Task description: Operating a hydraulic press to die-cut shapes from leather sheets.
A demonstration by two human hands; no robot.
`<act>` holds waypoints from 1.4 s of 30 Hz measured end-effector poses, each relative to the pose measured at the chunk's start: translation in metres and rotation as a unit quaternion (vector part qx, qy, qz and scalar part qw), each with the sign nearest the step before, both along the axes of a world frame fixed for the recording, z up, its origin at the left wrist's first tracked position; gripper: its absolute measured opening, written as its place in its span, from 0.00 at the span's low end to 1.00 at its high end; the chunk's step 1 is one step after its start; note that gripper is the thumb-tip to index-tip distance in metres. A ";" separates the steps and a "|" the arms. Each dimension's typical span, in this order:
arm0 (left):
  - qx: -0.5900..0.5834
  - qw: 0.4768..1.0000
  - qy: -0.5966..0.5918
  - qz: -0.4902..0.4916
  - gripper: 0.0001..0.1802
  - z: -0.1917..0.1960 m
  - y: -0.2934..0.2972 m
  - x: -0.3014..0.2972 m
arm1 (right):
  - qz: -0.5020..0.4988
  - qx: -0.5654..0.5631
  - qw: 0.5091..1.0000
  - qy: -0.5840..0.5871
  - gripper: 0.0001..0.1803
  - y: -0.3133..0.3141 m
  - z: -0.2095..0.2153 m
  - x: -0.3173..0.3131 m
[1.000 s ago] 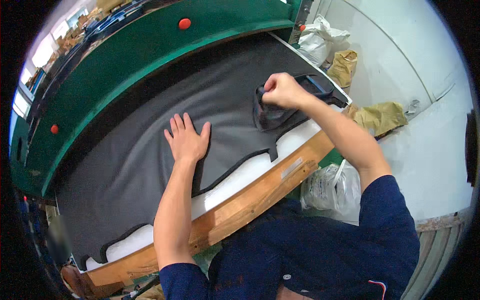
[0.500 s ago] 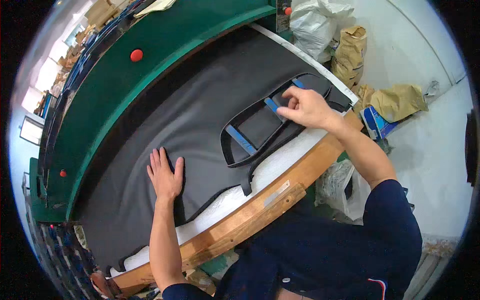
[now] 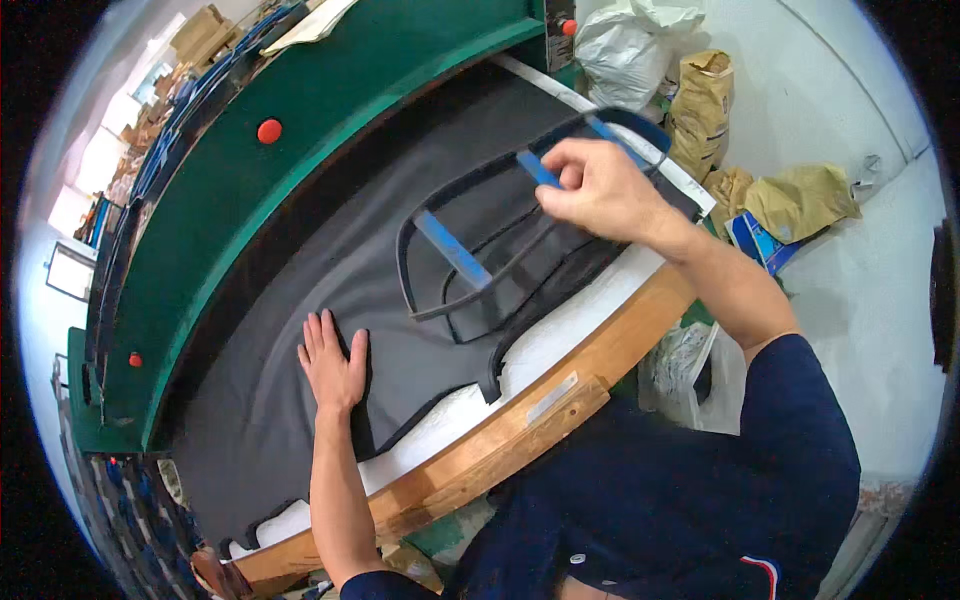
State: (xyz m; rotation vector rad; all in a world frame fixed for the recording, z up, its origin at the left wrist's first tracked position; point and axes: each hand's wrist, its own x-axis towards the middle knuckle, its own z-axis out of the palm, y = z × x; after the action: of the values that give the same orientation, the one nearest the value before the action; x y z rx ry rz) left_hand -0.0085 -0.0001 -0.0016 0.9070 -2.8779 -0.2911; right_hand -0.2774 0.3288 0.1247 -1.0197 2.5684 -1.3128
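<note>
A black steel-rule cutting die (image 3: 452, 248), a long curved frame with blue crossbars, is lifted and tilted over a black leather-like sheet (image 3: 255, 425). My right hand (image 3: 605, 195) is closed on its middle crossbar; the fingers hide part of that bar. Beneath the frame, a dark outline of similar shape shows in the sheet. My left hand (image 3: 333, 370) lies flat on the sheet, left of the die, fingers stretched out and holding nothing. Along its near side the sheet has wavy, cut-out edges.
Under the sheet is a white cutting board (image 3: 560, 325) with a wooden rail (image 3: 640, 312) along the near edge. A green machine beam (image 3: 220, 190) with a red button (image 3: 269, 131) arches behind. White bags (image 3: 630, 50) and a brown sack (image 3: 703, 105) stand at the right.
My right hand has raised the cutting die off the sheet, shifting it left and away from me, which uncovers the outline below. My left hand remains pressed on the sheet.
</note>
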 end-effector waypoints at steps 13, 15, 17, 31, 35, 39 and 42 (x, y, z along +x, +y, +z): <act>-0.008 1.000 0.003 -0.006 0.43 -0.004 0.000 -0.001 | -0.003 0.174 0.981 0.086 0.19 -0.088 -0.067 -0.054; -0.004 1.000 0.000 0.000 0.43 -0.003 0.001 0.001 | -0.008 0.156 0.986 0.060 0.17 -0.090 -0.073 -0.050; -0.009 1.000 -0.004 -0.002 0.43 -0.002 -0.001 0.003 | 0.002 0.156 0.984 0.080 0.16 -0.091 -0.073 -0.050; 0.050 0.998 -0.042 0.012 0.42 0.015 -0.001 0.003 | 0.068 -0.013 0.998 0.004 0.24 -0.051 -0.046 -0.088; 0.033 0.997 0.055 -0.035 0.38 0.036 0.021 -0.033 | -0.071 -0.132 0.989 0.007 0.19 0.020 -0.055 -0.175; 0.271 0.949 0.159 -0.028 0.34 0.030 0.061 -0.082 | -0.044 -0.080 0.993 -0.069 0.15 0.061 -0.107 -0.189; 0.090 0.975 0.168 -0.117 0.28 -0.003 0.054 -0.074 | -0.042 -0.087 0.994 -0.050 0.15 0.058 -0.097 -0.178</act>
State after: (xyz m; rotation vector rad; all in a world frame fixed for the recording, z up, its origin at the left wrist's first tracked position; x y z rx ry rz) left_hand -0.0826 0.0535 -0.0047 0.4800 -2.6661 -0.6672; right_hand -0.4558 0.3865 0.0280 -0.8549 2.4831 -1.5904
